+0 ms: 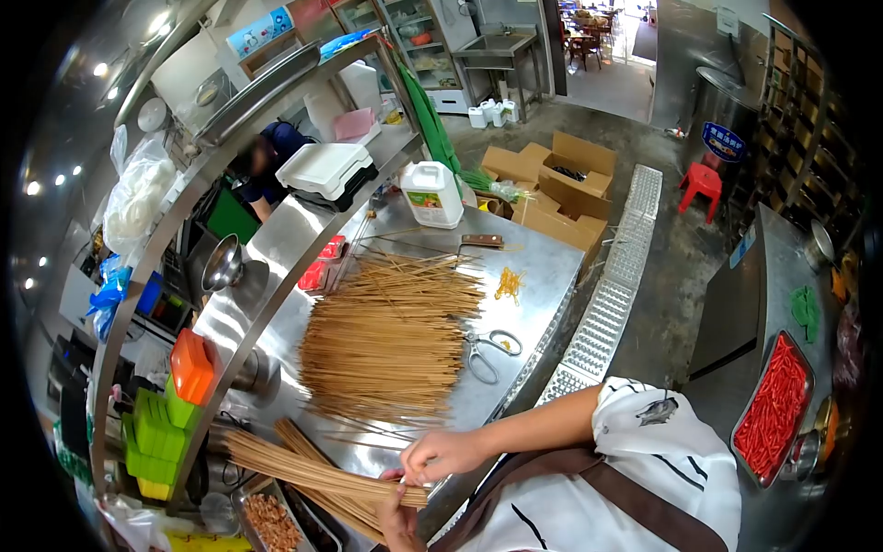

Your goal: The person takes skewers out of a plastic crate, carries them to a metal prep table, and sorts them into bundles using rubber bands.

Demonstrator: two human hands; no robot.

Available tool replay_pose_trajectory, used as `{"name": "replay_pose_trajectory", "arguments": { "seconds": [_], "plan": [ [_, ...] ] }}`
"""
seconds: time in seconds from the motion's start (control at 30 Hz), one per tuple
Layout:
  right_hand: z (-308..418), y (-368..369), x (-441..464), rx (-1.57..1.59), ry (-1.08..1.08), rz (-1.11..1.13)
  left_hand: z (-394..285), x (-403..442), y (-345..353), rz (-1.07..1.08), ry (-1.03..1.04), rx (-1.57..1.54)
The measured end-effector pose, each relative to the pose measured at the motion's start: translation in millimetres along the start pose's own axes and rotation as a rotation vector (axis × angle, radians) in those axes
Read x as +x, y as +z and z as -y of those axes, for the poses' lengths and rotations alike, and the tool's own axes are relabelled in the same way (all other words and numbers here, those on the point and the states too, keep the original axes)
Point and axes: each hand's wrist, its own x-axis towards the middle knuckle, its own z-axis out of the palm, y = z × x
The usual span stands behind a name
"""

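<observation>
My left hand (pixel 397 521) is wrapped round the near end of a bundle of long, thin bamboo skewers (pixel 303 470). Just above that end, my right hand (pixel 443 457) is closed in a pinch; a small pale bit shows at its fingertips, too small to name. Under the held bundle lies another bundle of skewers (pixel 348 517), crossing it at an angle. A wide pile of loose skewers (pixel 382 345) covers the middle of the steel table (pixel 543 253). To its right are scissors (pixel 487 354) and a small heap of yellow rubber bands (pixel 509 283).
A wooden-handled tool (pixel 481 241) and white jug (pixel 432 195) stand behind the pile. A raised shelf (pixel 267 304) runs along the left, with a metal bowl (pixel 223 264). A tray of chopped food (pixel 269 517) sits below. Red chillies (pixel 777 409) fill a tray at right. Another person (pixel 276 152) is beyond the shelf.
</observation>
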Motion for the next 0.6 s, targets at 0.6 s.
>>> {"name": "replay_pose_trajectory", "arguments": {
  "seconds": [0.6],
  "plan": [
    [-20.9,-41.7,50.1,-0.457,0.642,-0.036,-44.9,30.8,65.5,-0.306,0.558,0.482]
  ]
}}
